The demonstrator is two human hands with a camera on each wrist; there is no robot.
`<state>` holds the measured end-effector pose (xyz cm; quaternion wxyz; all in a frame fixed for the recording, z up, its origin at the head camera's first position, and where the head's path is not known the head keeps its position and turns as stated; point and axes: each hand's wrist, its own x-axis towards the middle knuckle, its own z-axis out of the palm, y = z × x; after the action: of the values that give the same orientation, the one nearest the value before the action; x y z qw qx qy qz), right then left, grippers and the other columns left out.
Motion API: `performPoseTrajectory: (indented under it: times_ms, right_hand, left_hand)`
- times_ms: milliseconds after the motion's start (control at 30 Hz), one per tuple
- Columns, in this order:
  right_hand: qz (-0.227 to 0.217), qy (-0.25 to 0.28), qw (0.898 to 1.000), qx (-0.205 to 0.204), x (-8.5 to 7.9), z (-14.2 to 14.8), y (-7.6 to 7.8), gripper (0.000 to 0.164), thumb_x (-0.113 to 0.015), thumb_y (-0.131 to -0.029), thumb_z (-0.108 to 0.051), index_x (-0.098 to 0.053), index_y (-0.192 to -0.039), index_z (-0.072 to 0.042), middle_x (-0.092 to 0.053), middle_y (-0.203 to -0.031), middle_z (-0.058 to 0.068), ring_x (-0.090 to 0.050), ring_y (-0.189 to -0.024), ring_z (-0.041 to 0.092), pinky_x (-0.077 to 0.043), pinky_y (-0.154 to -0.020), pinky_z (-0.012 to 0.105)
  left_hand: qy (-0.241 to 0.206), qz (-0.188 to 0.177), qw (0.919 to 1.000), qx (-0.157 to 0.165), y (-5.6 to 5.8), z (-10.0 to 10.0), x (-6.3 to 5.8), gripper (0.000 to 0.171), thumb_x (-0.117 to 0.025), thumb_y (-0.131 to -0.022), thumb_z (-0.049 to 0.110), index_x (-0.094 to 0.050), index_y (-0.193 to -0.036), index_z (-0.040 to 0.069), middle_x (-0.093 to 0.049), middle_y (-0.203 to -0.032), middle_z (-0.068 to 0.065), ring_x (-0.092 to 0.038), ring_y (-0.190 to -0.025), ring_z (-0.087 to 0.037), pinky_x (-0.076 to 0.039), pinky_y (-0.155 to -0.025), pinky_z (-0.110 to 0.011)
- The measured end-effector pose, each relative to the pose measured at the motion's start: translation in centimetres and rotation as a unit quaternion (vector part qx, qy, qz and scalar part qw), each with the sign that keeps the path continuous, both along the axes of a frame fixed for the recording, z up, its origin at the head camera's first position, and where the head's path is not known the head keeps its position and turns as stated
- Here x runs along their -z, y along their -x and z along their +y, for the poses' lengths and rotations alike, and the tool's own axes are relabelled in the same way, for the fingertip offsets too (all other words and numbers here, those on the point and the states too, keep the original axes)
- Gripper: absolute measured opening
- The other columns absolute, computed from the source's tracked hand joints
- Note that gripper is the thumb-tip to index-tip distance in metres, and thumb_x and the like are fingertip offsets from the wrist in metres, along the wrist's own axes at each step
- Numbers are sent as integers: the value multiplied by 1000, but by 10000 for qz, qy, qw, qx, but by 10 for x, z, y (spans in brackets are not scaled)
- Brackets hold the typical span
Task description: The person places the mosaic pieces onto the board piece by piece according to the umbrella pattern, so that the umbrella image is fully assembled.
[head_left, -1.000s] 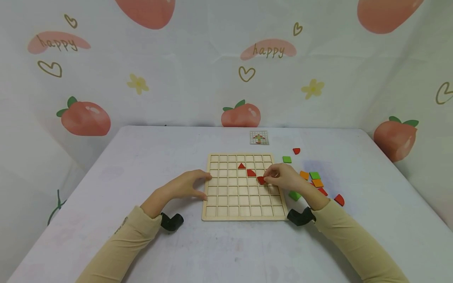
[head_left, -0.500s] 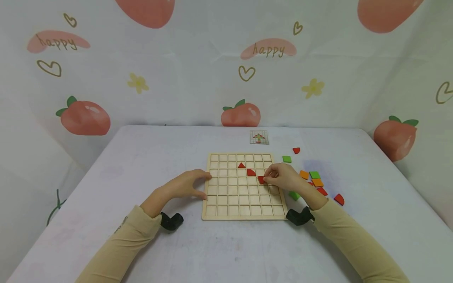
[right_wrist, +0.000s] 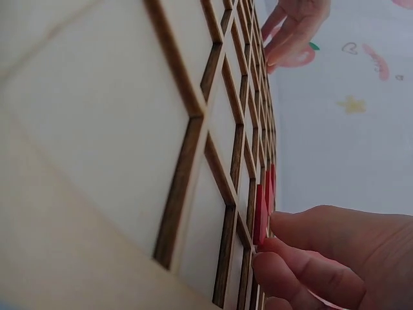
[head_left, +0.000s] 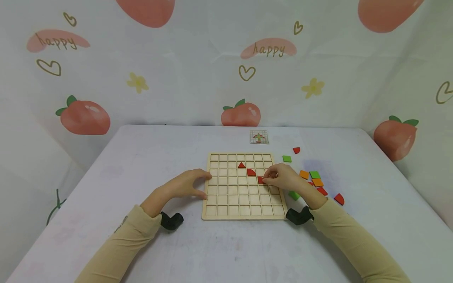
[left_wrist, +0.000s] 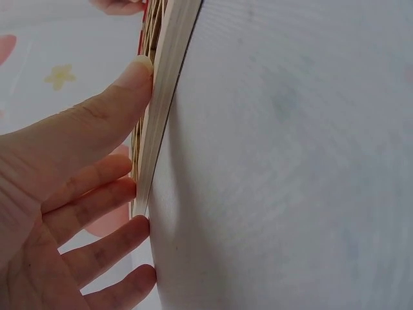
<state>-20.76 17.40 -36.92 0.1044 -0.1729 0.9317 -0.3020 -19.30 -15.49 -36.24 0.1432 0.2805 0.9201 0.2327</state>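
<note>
A wooden grid board (head_left: 233, 212) lies on the table in the head view. My left hand (head_left: 182, 184) rests against its left edge, thumb and fingers spread apart; the left wrist view shows the thumb (left_wrist: 106, 113) touching the rim. Over the right part of the board, my right hand (head_left: 281, 176) pinches a red piece (head_left: 260, 180) at a grid cell, its far side hidden by the fingertips. That piece (right_wrist: 260, 216) stands just above the fingertips in the right wrist view. A red quarter-round piece (head_left: 251, 172) and a red triangle (head_left: 241, 165) sit in cells up and to the left.
Right of the board lie loose pieces: a green square (head_left: 287, 158), an orange square (head_left: 317, 182), a red quarter-round (head_left: 339, 199) and several others. A small printed pattern card (head_left: 259, 137) lies behind the board. A patterned cloth (head_left: 198, 78) hangs behind the table.
The red piece under my right fingertips has turned from slightly askew to square with its cell. My right hand has barely shifted; my left hand keeps its place at the board edge.
</note>
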Motion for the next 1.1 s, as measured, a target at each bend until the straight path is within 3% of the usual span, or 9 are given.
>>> performPoseTrajectory:
  times_ms: [400,600,833,1100]
  right_hand:
    - [9,51,9999,94,-3,5,0,13,-67,-85,-19,-68,-88,-6,-64,-78,7,-53,-69,14,-44,-56,22]
    - [137,262,9995,141,-11,20,0,16,-66,-85,-17,-68,-92,-3,-65,-80,9,-57,-71,14,-47,-59,24]
    - [109,46,9993,351,-15,39,4,19,-66,-86,-21,-68,-95,-4,-64,-84,8,-58,-78,18,-48,-65,24]
    - [-91,-19,9999,127,-15,60,5,23,-67,-85,-16,-66,-101,-1,-63,-88,9,-56,-79,17,-48,-65,22]
  left_hand:
    - [-57,-15,10000,1,1,1,3,64,-77,-75,26,-53,-129,2,-52,-137,-14,-42,-132,-32,-34,-112,-46]
    - [22,-13,10000,-31,0,0,2,64,-77,-75,26,-53,-129,2,-51,-137,-14,-42,-132,-33,-34,-112,-47]
    - [10,-34,10000,-39,0,0,2,64,-77,-75,26,-53,-129,2,-51,-137,-14,-41,-133,-33,-34,-112,-48]
    - [-52,39,10000,26,0,-1,1,63,-77,-76,26,-53,-129,2,-52,-136,-14,-42,-132,-33,-35,-111,-47]
